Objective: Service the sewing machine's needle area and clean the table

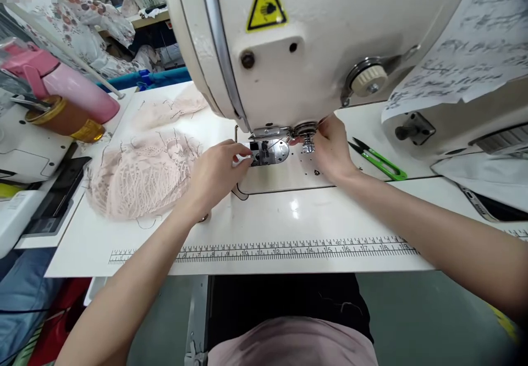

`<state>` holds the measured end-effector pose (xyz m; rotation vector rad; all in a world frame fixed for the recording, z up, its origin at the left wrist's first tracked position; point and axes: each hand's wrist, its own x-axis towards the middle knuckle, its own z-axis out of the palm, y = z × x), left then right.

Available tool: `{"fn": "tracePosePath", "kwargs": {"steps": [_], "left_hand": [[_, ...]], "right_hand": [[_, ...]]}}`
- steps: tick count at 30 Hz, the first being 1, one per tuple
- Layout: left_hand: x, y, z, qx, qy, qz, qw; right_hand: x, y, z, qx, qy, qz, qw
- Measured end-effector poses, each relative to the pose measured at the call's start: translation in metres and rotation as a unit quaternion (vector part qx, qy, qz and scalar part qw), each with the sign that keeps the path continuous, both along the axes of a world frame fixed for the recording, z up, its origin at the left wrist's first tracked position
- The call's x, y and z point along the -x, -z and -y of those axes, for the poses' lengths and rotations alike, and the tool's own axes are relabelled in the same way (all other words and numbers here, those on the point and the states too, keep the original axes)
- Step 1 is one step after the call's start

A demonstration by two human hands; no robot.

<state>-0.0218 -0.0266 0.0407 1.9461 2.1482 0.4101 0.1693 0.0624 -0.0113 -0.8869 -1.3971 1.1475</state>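
Note:
The white sewing machine's head (322, 42) fills the upper middle of the view. Thumb and forefinger of my left hand (220, 171) are pinched together at the left edge of the metal needle plate (270, 153). A small white patch shows between those fingers, too small to name. My right hand (335, 149) reaches in behind the thread tension knob (307, 139), which hides its fingertips. Pale pink lace pieces (138, 182) with loose dark threads lie left of my left hand. Green thread snips (381, 161) lie to the right of my right hand.
A printed ruler (297, 249) runs along the front of the white table (256, 223). A pink bottle (78, 88) and a brown pot (61, 116) stand at the left. At the right are a phone (478, 201) and a hanging written sheet (462, 53). Another person's patterned sleeve (109, 22) shows behind.

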Motion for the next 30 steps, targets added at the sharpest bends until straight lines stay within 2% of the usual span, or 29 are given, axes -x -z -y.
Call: {"fn": "tracePosePath", "kwargs": {"steps": [5, 18, 25, 30], "left_hand": [[-0.001, 0.009, -0.005, -0.025, -0.003, 0.012, 1.0], [-0.002, 0.026, -0.009, -0.062, -0.01, 0.09, 0.994], [-0.003, 0.028, -0.012, -0.076, -0.018, 0.098, 0.992], [-0.006, 0.027, -0.014, -0.072, -0.027, 0.093, 0.993]], "right_hand": [[-0.002, 0.003, 0.002, -0.053, -0.004, 0.003, 0.999], [-0.001, 0.002, 0.004, -0.054, -0.012, -0.003, 0.998], [0.002, 0.003, 0.005, -0.064, -0.015, -0.01, 0.998], [0.002, 0.002, 0.003, -0.029, -0.04, -0.015, 0.999]]}}
